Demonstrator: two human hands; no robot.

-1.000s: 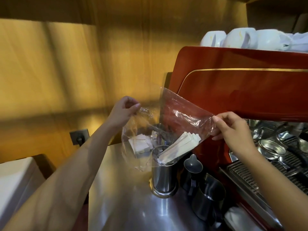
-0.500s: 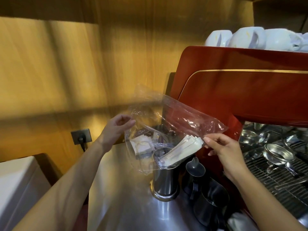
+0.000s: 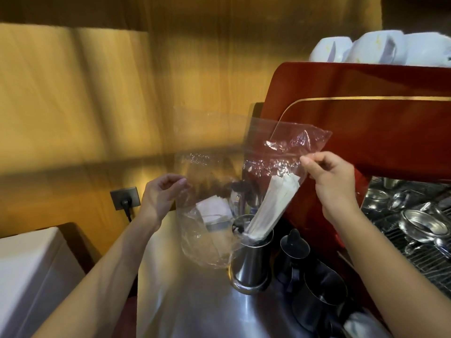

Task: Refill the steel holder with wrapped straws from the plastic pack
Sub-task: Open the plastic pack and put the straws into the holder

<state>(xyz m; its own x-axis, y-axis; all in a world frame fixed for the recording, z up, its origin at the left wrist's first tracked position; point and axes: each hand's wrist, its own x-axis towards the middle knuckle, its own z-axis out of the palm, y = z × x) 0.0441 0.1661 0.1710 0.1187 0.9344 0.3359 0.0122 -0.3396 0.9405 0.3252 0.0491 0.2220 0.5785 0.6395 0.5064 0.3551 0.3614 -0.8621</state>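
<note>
The steel holder (image 3: 251,267) stands on the steel counter, left of the red espresso machine. A bundle of white wrapped straws (image 3: 271,208) leans in it, lower ends inside the holder, upper ends still within the clear plastic pack (image 3: 280,147). My right hand (image 3: 334,181) pinches the pack's upper right edge above the straws. My left hand (image 3: 163,193) is at the pack's left side with its fingers curled and apart; it does not seem to grip the film. The blurred pack drapes down over the holder's left side.
The red espresso machine (image 3: 366,132) stands right behind the holder, white cups (image 3: 373,50) on top. Dark steel pitchers (image 3: 319,293) stand right of the holder. White napkins (image 3: 212,208) lie behind it. A wall socket (image 3: 125,197) sits left; the steel counter (image 3: 190,301) spreads in front.
My left hand let go of the pack's left edge and dropped lower. The straws tipped more upright in the holder, and my right hand lifted the pack's right edge.
</note>
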